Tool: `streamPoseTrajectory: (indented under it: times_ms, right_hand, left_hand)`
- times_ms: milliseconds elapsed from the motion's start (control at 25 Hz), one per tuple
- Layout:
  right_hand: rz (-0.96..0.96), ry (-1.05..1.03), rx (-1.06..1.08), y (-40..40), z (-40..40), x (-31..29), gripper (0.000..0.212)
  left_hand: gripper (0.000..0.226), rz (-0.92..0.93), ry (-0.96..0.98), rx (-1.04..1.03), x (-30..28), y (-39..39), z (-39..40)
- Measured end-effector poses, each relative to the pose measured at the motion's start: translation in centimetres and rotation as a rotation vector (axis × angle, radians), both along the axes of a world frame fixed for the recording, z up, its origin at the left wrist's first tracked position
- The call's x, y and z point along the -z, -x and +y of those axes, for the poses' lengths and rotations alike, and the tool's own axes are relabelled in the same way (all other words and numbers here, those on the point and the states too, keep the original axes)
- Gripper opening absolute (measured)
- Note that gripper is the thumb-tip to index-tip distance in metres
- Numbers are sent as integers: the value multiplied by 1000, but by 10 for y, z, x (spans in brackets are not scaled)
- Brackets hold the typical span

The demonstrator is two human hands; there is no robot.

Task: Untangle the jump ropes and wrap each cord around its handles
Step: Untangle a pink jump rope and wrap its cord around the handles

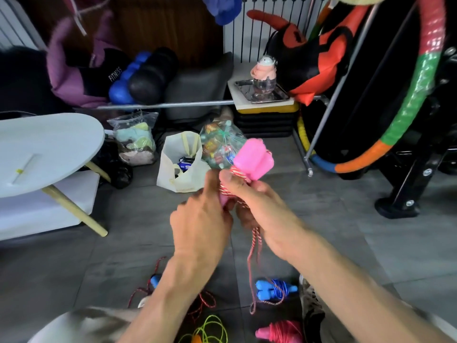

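Nearest, on the grey tiled floor by the bottom edge of the view, a yellow-green cord is seen in loose loops, and just beside it a pink rope is already wound fat and tight round its handles. A little further up the floor, a blue rope is also wrapped round its two knobbly handles, while a red speckled cord and a lone blue handle are left loose and messy. Above these, the two hands are held up in the air. The pink handles, smooth shiny plastic with chunky rounded tops, are gripped by the right hand, with the thumb pressed on the wound turns. The red-and-white cord, thin, twisted and bendy, is pinched by the left hand close to the handles; its fingertips are hidden, so how tightly cannot be told. A short tail of cord is left hanging down to the floor. It looks as if the wrapping step is nearly done for this rope. For the next move, the tail would need to be kept tight, wound round, and the end tucked under. Further back, a soft white bag and a round white table are seen at the far left of the floor.
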State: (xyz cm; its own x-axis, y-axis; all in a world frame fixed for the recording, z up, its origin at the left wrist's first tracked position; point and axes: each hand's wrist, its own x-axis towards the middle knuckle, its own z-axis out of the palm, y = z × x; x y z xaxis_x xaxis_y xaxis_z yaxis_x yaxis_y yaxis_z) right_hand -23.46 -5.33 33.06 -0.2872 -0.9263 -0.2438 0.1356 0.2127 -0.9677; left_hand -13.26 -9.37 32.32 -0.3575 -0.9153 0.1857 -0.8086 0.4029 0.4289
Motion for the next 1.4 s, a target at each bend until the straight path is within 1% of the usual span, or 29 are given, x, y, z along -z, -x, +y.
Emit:
streamPoseTrajectory:
  times_ms: [40, 80, 120, 160, 200, 240, 280, 320, 360, 400, 440, 520, 560, 640, 720, 800, 920, 1000, 1040, 1120, 1200, 1240, 1320, 1360, 1400]
  right_hand:
    - [-47, -50, 101, -4, -1, 3, 33]
    - [-93, -89, 194, -6, -2, 3, 31]
    - [-109, -106, 242, -6, -2, 3, 27]
    - [-89, -97, 244, -4, -1, 2, 23]
    - [-53, -59, 219, -1, -1, 0, 22]
    - [-19, -5, 177, 2, 0, -4, 24]
    - [3, 56, 117, 6, 1, -8, 27]
    - [21, 116, 40, 8, 3, -11, 29]
    - [46, 168, -47, 9, 4, -14, 29]
    - [68, 204, -126, 10, 5, -14, 28]
    - [82, 221, -193, 11, 5, -13, 28]
    - [101, 227, -298, 17, 5, -12, 31]
    - [114, 224, -341, 20, 4, -13, 33]
    - [129, 231, -397, 25, 3, -14, 36]
    - [132, 255, -404, 29, 2, -17, 36]
    - [147, 277, -434, 33, 2, -17, 36]
    - [199, 262, -444, 39, 0, -16, 38]
    - [262, 236, -380, 42, 0, -17, 45]
    - [330, 215, -358, 44, 1, -17, 48]
    - [522, 141, -331, 46, 2, -17, 52]
    - [652, 27, -271, 45, 3, -15, 49]
    - [663, -14, -239, 44, 3, -14, 48]
    - [646, -33, -204, 42, 3, -13, 49]
    - [651, -27, -191, 41, 3, -14, 49]
    - [665, -17, -179, 41, 3, -15, 50]
  left_hand:
    - [50, -132, 43, 40, 2, 4, 6]
    - [47, -197, 59, 81, 4, 8, 8]
    - [43, -167, 49, 111, 6, 11, 7]
    - [40, -66, 33, 142, 8, 12, 6]
    - [42, 93, -14, 161, 10, 9, 6]
    - [49, 247, -128, 166, 8, 5, 6]
    - [57, 414, -301, 165, 6, 1, 1]
    - [58, 575, -509, 178, 2, -4, -5]
    - [46, 681, -704, 217, -2, -10, -10]
    - [29, 684, -855, 274, -6, -15, -13]
    - [18, 624, -939, 339, -9, -19, -16]
    - [13, 543, -968, 463, -6, -25, -20]
    - [12, 555, -991, 518, -5, -27, -20]
    - [19, 647, -1038, 592, -1, -29, -21]
    - [31, 717, -1055, 633, 3, -28, -21]
    - [33, 788, -1079, 678, 7, -26, -20]
    - [27, 849, -1085, 701, 8, -22, -14]
    - [28, 892, -1119, 653, 7, -18, -9]
    - [30, 905, -1109, 599, 6, -16, -8]
    - [29, 876, -964, 437, 8, -12, -7]
    - [29, 811, -744, 365, 9, -6, -5]
    - [33, 775, -635, 370, 7, -3, -2]
    - [47, 695, -449, 347, 2, 1, 3]
    - [48, 665, -372, 329, 2, 2, 4]
    - [44, 630, -298, 308, 4, 1, 3]
